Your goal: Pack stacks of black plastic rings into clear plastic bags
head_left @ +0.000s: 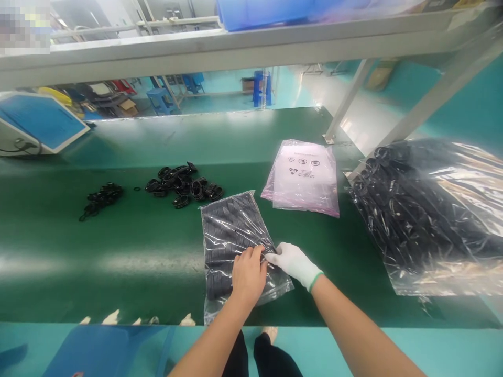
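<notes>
A clear plastic bag (228, 230) packed with rows of flat black parts lies on the green worktop in front of me. My left hand (248, 269) is bare and rests on top of this bag, fingers lying over the plastic and thumb apart. In a white glove, my right hand (294, 262) pinches the bag's right side, close to the left fingertips. What exactly the black parts are is hard to make out through the shiny plastic.
Loose black rings (178, 183) and a smaller black heap (102, 199) lie to the left. Pinkish printed bags (302, 175) sit behind right. A large clear bag of black items (412, 220) fills the right side. A shelf beam (236, 52) crosses above; a blue stool (94, 351) stands below.
</notes>
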Motion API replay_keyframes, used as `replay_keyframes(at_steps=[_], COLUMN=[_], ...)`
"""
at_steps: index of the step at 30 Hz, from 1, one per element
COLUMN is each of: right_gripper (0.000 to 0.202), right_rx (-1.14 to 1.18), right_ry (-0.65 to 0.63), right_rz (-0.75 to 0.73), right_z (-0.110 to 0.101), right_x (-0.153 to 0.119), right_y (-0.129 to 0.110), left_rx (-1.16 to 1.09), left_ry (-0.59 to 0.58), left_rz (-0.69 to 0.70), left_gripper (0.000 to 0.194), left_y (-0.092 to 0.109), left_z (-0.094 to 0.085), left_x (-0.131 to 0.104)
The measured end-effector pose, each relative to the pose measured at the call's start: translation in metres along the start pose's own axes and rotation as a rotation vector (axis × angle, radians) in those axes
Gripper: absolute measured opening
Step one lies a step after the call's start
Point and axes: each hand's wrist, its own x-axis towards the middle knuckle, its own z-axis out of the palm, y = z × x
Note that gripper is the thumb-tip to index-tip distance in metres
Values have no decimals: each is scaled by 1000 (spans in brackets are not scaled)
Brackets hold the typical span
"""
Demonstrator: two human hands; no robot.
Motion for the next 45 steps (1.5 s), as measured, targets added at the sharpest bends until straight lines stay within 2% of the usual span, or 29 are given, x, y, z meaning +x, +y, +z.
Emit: replay_keyframes(at_steps=[6, 10, 16, 18, 21, 22, 23, 25, 28, 33, 38, 40, 45], right_gripper=[20, 20, 24, 32, 32, 30, 28, 27, 21, 15, 18, 19, 19], right_rx=[-42, -35, 114, 195, 313, 325, 317, 233, 93, 9, -35, -59, -125], right_ry=[-11, 26, -59, -4, 199, 232, 226, 134, 27, -26, -94, -94, -2], right_rz=[-10, -12, -47, -34, 1, 9, 18, 26, 42, 80, 63, 39, -18], right_z=[3, 7, 0, 0, 5, 7, 8, 9, 5, -1, -7, -7, 4], right_x=[5, 8, -1, -12, -30, -34, -36, -34, -20, 2, 2, 0, 1], right_y=[-6, -8, 0, 7, 15, 16, 15, 10, -3, -18, -23, -24, -22], left_rx=[-14, -85, -186, -244, -263, -244, -217, -156, -72, -7, -44, -62, -93], left_ry=[-39, -90, -150, -144, -83, -72, -73, -101, -124, -132, -126, -134, -159], left_rz=[13, 15, 32, 54, 89, 106, 122, 137, 119, 66, 100, 112, 141], left_gripper=[39, 39, 37, 34, 27, 26, 24, 21, 22, 15, 19, 22, 23], left_y=[-4, -7, -16, -21, -27, -28, -28, -27, -22, -15, -18, -21, -27], left_z=[9, 7, -5, -10, -14, -14, -13, -10, -4, -1, -1, 0, 4], left_x=[-1, 3, 2, 0, 2, 4, 6, 12, 18, 23, 20, 19, 19])
